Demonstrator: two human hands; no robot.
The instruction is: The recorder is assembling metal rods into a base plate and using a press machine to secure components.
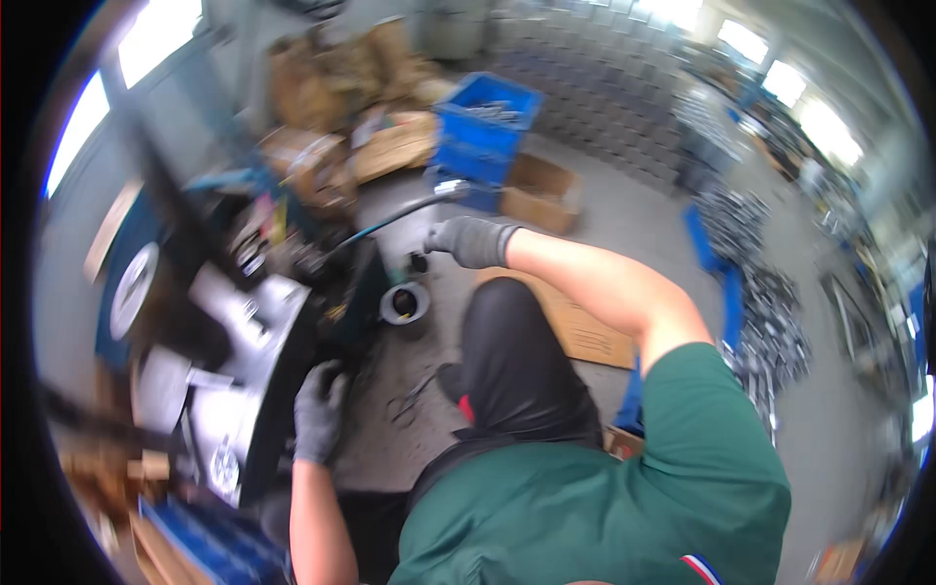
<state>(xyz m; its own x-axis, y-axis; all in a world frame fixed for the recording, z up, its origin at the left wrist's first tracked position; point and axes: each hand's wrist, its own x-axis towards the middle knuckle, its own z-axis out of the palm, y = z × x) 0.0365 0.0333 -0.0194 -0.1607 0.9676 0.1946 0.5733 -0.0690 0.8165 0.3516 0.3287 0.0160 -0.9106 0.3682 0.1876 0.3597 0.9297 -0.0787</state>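
Note:
My right hand [473, 243], in a grey glove, reaches forward with its fingers curled together. Whatever they may hold is hidden or too small to make out. Just beyond it a bent hose, blue then black [395, 215], ends in a silver head [451, 187]; the hand looks apart from it. Beside the machine's front edge is my left hand [319, 413], also gloved in grey, thumb and fingers apart, nothing visible in it. The machine's metal worktop [278, 317] lies left of that hand and carries a bright shiny part [224, 468]. The picture is blurred there.
A grey bucket [406, 304] and scissors-like handles [402, 409] are on the floor between my hands. Ahead stand a blue crate [478, 146] of metal parts and a cardboard box [539, 192]. Flat cardboard [585, 331] lies by my knee. Piled metal parts [770, 322] are at right.

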